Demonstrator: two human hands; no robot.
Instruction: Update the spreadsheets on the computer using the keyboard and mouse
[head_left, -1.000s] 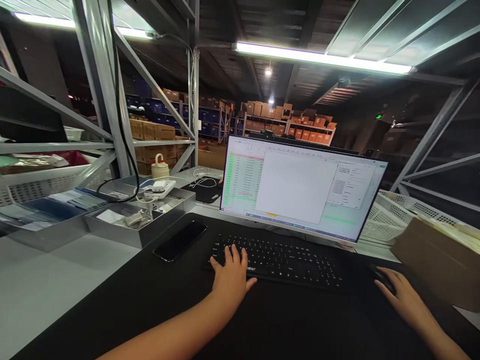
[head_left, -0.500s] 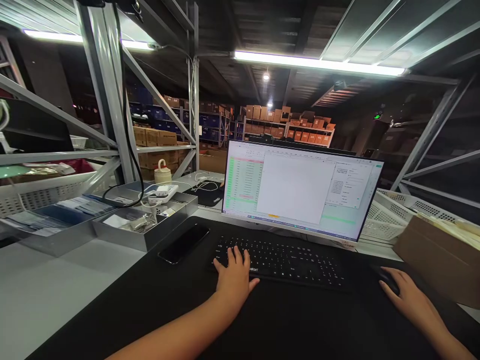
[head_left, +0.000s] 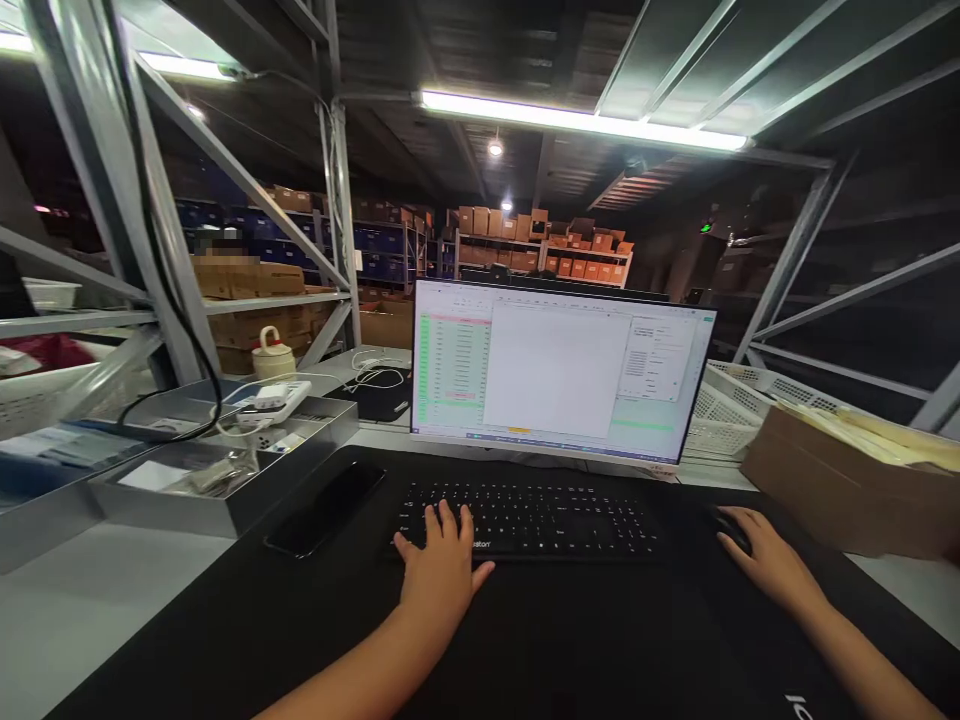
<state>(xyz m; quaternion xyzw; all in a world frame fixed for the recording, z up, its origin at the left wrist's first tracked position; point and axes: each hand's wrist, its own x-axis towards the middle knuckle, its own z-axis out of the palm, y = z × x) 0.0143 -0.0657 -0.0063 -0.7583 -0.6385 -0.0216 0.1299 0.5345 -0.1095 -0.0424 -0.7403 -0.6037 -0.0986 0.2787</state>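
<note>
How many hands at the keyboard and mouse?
2: the left hand over the left part of the keyboard, the right hand on the mouse. No others show there.

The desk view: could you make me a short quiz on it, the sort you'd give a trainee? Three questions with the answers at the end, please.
1. Which thing lies under the fingers of the left hand?
A) A stapler
B) A keyboard
C) A notebook

2. True or false: the phone lies on the black mat, to the left of the keyboard.

3. Fill in the missing word: the right hand is on the ____.

Key:
1. B
2. True
3. mouse
</note>
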